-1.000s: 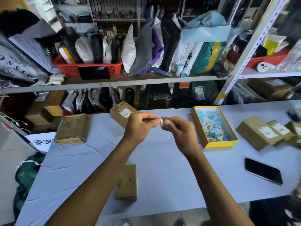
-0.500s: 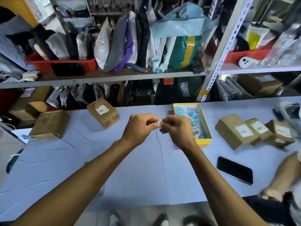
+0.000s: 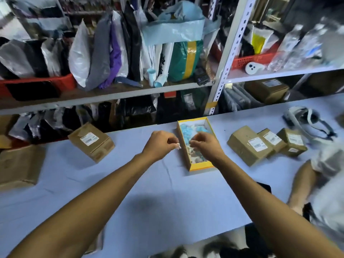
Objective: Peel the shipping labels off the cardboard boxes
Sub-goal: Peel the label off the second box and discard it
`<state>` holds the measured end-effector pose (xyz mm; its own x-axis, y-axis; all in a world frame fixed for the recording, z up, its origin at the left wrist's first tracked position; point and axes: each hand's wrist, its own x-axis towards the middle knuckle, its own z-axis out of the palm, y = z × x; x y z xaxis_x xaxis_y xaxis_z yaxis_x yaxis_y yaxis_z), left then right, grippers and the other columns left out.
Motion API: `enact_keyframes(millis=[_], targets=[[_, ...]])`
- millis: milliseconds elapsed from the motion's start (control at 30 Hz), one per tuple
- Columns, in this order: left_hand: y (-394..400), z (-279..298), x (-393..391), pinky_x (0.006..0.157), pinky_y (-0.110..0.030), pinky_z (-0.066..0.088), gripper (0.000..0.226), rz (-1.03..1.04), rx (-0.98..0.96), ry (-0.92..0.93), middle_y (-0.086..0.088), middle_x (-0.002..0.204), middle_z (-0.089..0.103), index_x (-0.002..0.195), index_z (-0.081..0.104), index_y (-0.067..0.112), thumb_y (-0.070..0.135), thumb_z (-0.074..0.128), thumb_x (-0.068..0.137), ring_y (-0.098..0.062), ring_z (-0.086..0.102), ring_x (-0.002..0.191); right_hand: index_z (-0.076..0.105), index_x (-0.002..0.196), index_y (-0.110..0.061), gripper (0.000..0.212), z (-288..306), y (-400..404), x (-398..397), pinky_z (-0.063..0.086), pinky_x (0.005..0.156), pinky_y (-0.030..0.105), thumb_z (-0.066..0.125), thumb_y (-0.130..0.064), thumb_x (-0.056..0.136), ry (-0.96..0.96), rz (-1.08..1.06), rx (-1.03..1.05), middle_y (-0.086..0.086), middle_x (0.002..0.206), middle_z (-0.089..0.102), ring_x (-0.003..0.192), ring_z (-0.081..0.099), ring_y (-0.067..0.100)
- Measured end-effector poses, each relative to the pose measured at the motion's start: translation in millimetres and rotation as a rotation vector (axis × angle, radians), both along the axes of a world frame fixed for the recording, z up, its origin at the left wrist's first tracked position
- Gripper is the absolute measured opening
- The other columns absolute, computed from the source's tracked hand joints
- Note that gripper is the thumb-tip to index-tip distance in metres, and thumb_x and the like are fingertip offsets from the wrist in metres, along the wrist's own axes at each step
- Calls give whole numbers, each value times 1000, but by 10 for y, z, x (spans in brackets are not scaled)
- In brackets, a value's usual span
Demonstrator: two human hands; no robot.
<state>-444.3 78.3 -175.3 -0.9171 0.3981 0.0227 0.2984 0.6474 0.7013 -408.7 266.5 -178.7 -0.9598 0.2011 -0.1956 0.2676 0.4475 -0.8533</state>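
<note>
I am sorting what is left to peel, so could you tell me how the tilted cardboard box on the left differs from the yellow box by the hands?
The cardboard box is closed; the yellow box is open. The cardboard box is plain brown and carries a white shipping label; the yellow box is bright yellow and shows no label, only blue and pale scraps inside. The cardboard box lies apart from both hands; the right hand is over the yellow box. Both rest on the blue table.

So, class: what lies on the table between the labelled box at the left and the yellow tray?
In the head view, only bare blue table; the left hand, pinching a crumpled label, hovers above that stretch between box and yellow tray.
</note>
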Motion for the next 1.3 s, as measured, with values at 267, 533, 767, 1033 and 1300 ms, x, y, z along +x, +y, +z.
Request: enact_keyframes(millis=[267,533,767,1033,1300], targets=[[1043,-302,-430,75,-39,49,12,-82,-299,79,-14,95,68,93,60,10,20,62,87,-34,61,93,54,115,-6,29,-330,691,-283,49,88,45,53,-14,87,-212,254,803,19,119,54,109,51,38],[1625,-463,-759,77,-44,48,13,-190,-570,171,-17,107,64,101,61,6,2,55,89,-36,59,105,52,120,-5,32,-446,1049,-713,46,90,44,48,-11,89,-224,323,864,19,122,49,115,46,38],[1773,-492,-916,84,-39,43,22,-195,-750,240,-10,110,66,109,64,10,7,52,91,-29,51,112,52,122,-7,35,-528,1109,-959,45,89,44,48,-11,88,-163,353,830,16,124,49,118,43,35],[1812,-523,-982,79,-38,43,23,-182,-757,179,-11,107,67,107,68,9,8,50,93,-29,52,111,52,123,-7,36,-609,1248,-1032,44,92,45,49,-11,88,-198,374,846,16,124,49,117,43,35],[1531,-656,-814,111,-43,32,57,-193,-685,-11,-13,148,40,144,40,10,45,45,99,-32,36,136,51,122,-5,34,-663,1199,-1014,44,92,45,49,-14,89,-180,426,872,18,123,49,116,45,37]])
